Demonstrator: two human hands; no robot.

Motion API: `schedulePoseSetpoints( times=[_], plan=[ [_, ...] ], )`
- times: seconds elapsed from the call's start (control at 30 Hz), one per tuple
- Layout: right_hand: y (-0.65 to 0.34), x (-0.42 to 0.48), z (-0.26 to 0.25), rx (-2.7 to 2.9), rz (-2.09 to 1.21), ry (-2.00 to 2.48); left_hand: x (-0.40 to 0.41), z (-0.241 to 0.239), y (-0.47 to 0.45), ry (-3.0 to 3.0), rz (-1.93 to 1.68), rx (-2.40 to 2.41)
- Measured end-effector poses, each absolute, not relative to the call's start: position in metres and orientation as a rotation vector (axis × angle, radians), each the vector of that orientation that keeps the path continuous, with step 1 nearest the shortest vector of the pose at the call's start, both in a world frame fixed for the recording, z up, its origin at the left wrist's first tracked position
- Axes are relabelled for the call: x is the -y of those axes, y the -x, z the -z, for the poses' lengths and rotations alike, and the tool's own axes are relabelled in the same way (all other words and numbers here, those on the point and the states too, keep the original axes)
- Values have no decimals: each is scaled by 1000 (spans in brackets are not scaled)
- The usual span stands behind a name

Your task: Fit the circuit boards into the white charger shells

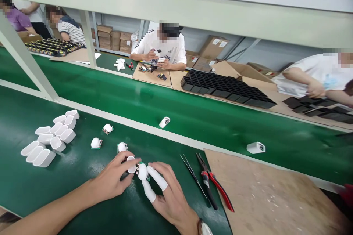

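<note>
My left hand [116, 174] grips a small white plastic housing [131, 164] between thumb and fingers, tipped with its open end toward the right. Facing that opening is a circuit board with a white dome [142, 172], pinched by my right hand [165, 187], whose thumb and index finger wear white finger cots. Board and housing are very close; whether they touch I cannot tell. Just beyond my left hand lies another domed board [122, 147], and two more, a nearer one [96, 143] and a farther one [107, 128], rest on the green table.
Several white housings [44, 158] stand at the left. Tweezers [194, 176] and red-black pliers [211, 180] lie right of my hands beside a cardboard sheet [270, 198]. White units [164, 122] sit on the green conveyor [124, 101]. Across it, co-workers handle parts near black trays [226, 86].
</note>
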State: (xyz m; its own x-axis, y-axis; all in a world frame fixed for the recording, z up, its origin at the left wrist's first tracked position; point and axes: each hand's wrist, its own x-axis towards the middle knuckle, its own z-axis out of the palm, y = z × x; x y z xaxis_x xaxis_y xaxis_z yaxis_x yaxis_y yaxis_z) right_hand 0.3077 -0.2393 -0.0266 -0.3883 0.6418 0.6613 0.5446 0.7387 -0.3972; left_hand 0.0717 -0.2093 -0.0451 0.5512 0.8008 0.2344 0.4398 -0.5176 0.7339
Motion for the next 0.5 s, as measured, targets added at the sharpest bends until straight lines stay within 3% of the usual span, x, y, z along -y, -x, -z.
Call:
schedulePoseSetpoints(
  times=[0.5],
  plan=[
    [-311, 242, 45, 2234, -100, 909, 212, 44, -67, -2188, -755, -912]
  ],
)
